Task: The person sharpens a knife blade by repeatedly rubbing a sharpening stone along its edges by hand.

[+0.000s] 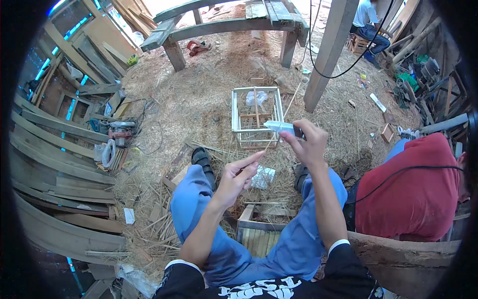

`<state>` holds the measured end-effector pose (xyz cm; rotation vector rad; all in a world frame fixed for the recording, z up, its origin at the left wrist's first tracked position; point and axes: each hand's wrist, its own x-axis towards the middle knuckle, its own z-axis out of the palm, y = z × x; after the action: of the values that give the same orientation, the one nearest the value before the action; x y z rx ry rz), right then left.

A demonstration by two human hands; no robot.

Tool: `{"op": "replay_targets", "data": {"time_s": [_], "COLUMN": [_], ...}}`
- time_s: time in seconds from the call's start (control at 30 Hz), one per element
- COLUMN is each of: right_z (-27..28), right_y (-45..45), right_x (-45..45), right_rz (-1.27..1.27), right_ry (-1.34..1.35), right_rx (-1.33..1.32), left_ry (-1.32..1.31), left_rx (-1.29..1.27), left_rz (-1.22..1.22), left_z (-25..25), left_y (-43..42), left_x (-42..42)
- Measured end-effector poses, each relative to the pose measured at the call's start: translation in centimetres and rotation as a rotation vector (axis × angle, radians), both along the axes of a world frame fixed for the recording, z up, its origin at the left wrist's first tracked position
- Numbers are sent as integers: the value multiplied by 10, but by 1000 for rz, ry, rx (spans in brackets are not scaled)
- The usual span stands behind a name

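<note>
My left hand [235, 183] is closed, its fingers pinching the lower end of a thin wooden strip [269, 146]. To the upper right, my right hand [309, 142] is wrapped round a utility knife [282, 126] with a pale blade section pointing left. The strip's upper end lies near the knife; whether they touch is too small to tell. Beyond the hands, a light wooden frame [235, 110] stands on the floor with a clear plastic bag [257, 98] in it. Between my legs is a wooden box [262, 225] with slats.
A person in a red shirt [411, 194] bends at the right, close to my right arm. Another person [366, 25] sits at the back right. A post [328, 55], a wooden bench [226, 30], a circular saw [121, 130] and stacked planks [59, 169] stand around the straw-strewn floor.
</note>
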<state>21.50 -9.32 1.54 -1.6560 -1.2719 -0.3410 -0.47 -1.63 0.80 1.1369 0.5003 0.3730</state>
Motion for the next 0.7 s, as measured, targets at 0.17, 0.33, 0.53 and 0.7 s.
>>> {"op": "replay_targets", "data": {"time_s": [0.17,0.33,0.53,0.7], "right_z": [3,-1,2,-4], "right_y": [1,-4,-5,-8], "right_x": [-15,8,-13,5], "right_rz": [79,-121,-7,-167], "right_ry": [-115,21,-52,194], "right_rx": [-16,31,-23,-51], "left_ry": [21,32,20,56], "left_rx": [-24,-7,-39,3], "left_rz": [1,-23,-23,-47], "left_z": [0,3,-5,-2], "left_y": [2,0,3,-1], "left_x": [2,0,1,2]}}
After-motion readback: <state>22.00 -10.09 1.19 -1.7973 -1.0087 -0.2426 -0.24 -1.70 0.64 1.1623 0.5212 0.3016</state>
